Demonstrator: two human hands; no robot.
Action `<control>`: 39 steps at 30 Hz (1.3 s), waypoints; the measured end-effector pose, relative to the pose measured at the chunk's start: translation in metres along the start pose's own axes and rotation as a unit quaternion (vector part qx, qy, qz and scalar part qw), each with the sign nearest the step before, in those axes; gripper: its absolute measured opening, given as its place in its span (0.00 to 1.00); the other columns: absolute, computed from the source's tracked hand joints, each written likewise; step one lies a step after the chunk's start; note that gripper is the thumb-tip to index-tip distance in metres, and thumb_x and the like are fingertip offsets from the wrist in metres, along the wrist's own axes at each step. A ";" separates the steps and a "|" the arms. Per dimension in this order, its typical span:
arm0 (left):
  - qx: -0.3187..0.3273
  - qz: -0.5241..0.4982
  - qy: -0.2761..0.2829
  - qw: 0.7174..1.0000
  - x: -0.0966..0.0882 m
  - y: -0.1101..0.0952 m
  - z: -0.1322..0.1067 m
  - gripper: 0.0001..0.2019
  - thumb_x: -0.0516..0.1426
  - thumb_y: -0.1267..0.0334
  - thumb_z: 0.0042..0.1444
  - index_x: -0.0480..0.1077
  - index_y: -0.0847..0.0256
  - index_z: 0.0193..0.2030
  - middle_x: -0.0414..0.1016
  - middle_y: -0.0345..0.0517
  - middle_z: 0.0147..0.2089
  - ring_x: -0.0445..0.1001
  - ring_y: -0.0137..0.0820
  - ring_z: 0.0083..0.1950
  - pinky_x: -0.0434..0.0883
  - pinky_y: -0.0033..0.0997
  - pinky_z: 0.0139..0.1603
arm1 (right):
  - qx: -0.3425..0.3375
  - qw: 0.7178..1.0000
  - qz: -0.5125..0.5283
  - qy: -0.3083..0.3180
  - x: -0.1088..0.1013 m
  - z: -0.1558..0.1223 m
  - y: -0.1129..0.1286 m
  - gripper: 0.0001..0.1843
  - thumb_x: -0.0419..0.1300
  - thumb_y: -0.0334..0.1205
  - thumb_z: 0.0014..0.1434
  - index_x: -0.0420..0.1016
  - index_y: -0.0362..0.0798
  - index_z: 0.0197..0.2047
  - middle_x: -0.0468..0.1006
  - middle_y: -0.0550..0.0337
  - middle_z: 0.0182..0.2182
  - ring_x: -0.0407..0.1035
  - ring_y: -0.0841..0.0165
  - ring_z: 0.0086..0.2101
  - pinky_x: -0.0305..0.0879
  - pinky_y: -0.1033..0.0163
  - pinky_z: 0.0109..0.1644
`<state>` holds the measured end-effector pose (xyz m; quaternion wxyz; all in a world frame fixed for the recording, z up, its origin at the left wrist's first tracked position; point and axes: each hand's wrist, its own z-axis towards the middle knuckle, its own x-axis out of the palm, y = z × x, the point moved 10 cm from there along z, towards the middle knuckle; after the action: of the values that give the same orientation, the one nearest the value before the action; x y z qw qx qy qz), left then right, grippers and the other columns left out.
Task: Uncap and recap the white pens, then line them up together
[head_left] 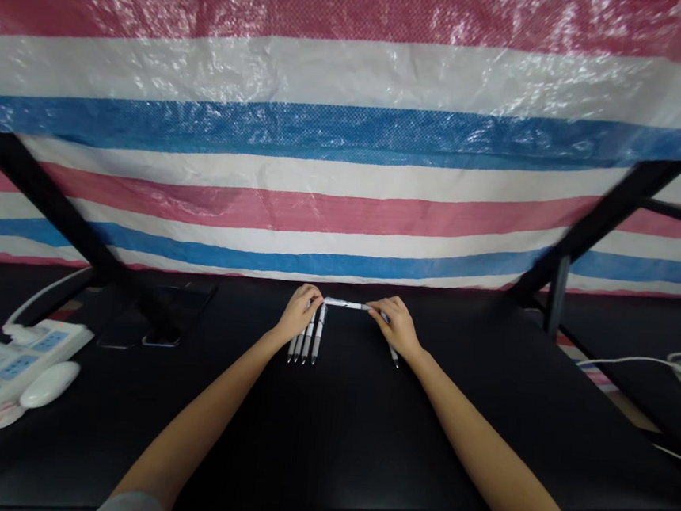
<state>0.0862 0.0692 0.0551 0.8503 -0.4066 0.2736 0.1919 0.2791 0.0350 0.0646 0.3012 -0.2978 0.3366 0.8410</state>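
A white and grey pen (pixel 345 304) lies crosswise between my two hands at the far part of the black table. My left hand (pixel 300 313) is closed, its fingertips pinching the pen's left end. At the other end, the fingers of my right hand (pixel 399 326) pinch the pen's grey tip. Several similar pens (pixel 317 341) lie side by side below my left hand, their tips towards me; their upper ends are partly hidden by it. Another pen (pixel 394 356) sticks out from under my right hand, slanting, with most of it covered.
A white power strip (pixel 21 363) with plugs and a white rounded object (pixel 50 384) lie at the left. A dark flat device (pixel 174 308) rests by the left black post. Black slanted posts (pixel 593 230) flank the table (pixel 324 445). A striped sheet (pixel 332 215) hangs behind.
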 end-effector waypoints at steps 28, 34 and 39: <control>-0.009 0.000 0.005 1.000 0.003 0.006 -0.001 0.16 0.47 0.62 0.62 0.65 0.61 0.24 0.69 0.45 0.34 0.68 0.32 0.40 0.64 0.34 0.46 | -0.008 1.000 0.014 -0.010 -0.003 0.000 0.002 0.12 0.52 0.42 0.63 0.76 0.51 0.42 0.77 0.57 0.34 0.65 0.63 0.36 0.63 0.57 0.44; -0.015 0.007 -0.018 1.000 -0.002 0.009 -0.001 0.11 0.51 0.59 0.59 0.69 0.60 0.30 0.70 0.44 0.36 0.68 0.33 0.41 0.65 0.36 0.46 | 0.000 1.000 0.020 -0.021 -0.004 -0.001 -0.001 0.12 0.52 0.42 0.63 0.75 0.51 0.42 0.77 0.57 0.34 0.65 0.63 0.36 0.63 0.56 0.43; 0.013 -0.003 -0.017 1.000 0.001 0.005 -0.001 0.05 0.57 0.61 0.55 0.67 0.59 0.34 0.70 0.44 0.38 0.68 0.33 0.42 0.65 0.35 0.46 | 0.013 0.999 0.023 -0.026 -0.004 -0.001 -0.005 0.13 0.51 0.44 0.63 0.76 0.51 0.42 0.77 0.56 0.33 0.66 0.62 0.35 0.63 0.56 0.42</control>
<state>0.0837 0.0716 0.0513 0.8606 -0.3932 0.2602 0.1926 0.2858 0.0363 0.0650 0.2944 -0.2644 0.3458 0.8508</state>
